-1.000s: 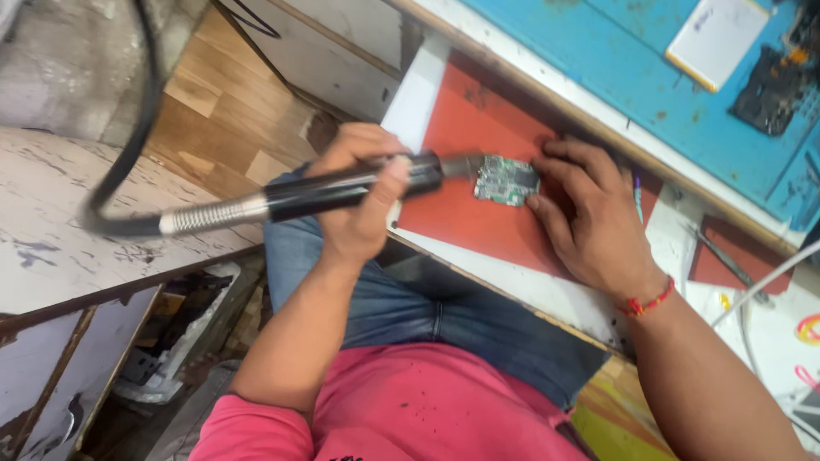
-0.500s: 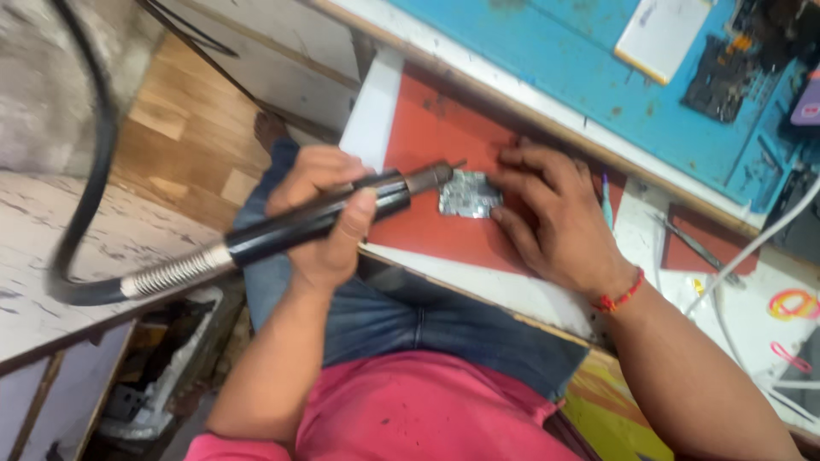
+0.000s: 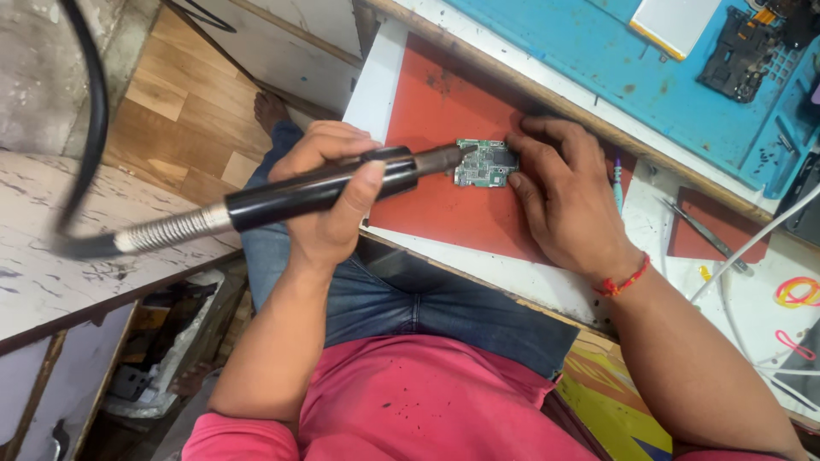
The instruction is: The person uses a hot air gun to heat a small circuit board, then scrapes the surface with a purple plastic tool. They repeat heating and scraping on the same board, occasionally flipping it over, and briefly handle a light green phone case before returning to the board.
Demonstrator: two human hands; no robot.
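The small green rectangular circuit board (image 3: 483,162) lies flat on the red rubber work mat (image 3: 444,205), near the middle of the view and a little toward twelve o'clock, between the two hands. Starting at nine o'clock, a thick black flexible hose (image 3: 90,119) curves down over a scuffed white tabletop (image 3: 51,256) and joins a coiled metal spring sleeve (image 3: 175,230), which leads into the black cylindrical rotary handpiece (image 3: 320,189). The left hand (image 3: 329,201) wraps this handpiece, fingers curled over its top and thumb pressed along its near side, so the grip is closed tight around the barrel. The handpiece's dark tapered nose points toward three o'clock and its tip meets the left edge of the board; whether it truly touches is too fine to tell. At three o'clock from the board, the right hand (image 3: 568,201) rests palm-down on the mat, its fingers held together and slightly bent, the fingertips pressing on the board's right edge and pinning it in place. A red thread bracelet (image 3: 623,280) circles that wrist. Toward one o'clock, beyond a wooden strip, a blue work mat (image 3: 615,60) carries a white flat rectangular panel with a yellow edge (image 3: 679,24) and a black dismantled device frame (image 3: 739,51). At three o'clock, metal tweezers (image 3: 705,235) lie just beside a smaller red pad, with a white cable (image 3: 752,248) crossing near them. At six o'clock are the person's blue jeans and pink shirt.
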